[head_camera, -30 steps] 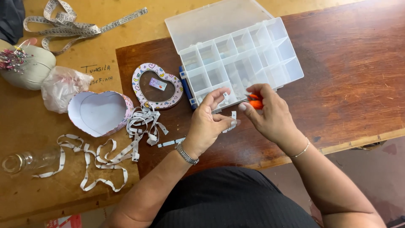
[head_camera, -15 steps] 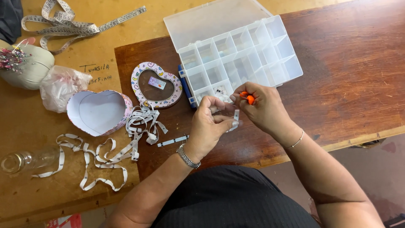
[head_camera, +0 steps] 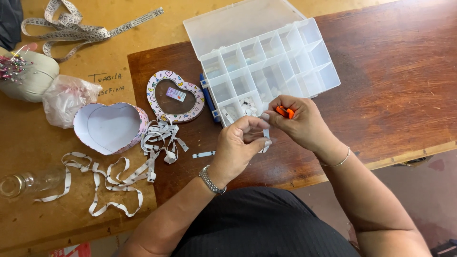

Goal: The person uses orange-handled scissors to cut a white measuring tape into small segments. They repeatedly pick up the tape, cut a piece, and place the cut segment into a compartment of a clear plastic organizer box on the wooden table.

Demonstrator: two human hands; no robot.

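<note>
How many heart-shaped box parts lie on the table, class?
2. The open heart-shaped base lies on the lighter tabletop at left; the patterned heart lid lies just right of it, on the dark board beside the clear organiser.

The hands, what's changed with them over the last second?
Both hands have crept up toward the clear organizer box. The right hand keeps its pinch on the small orange tool; the left hand stays closed on a white strip. The heart box, heart lid and loose strips lie as before.
</note>
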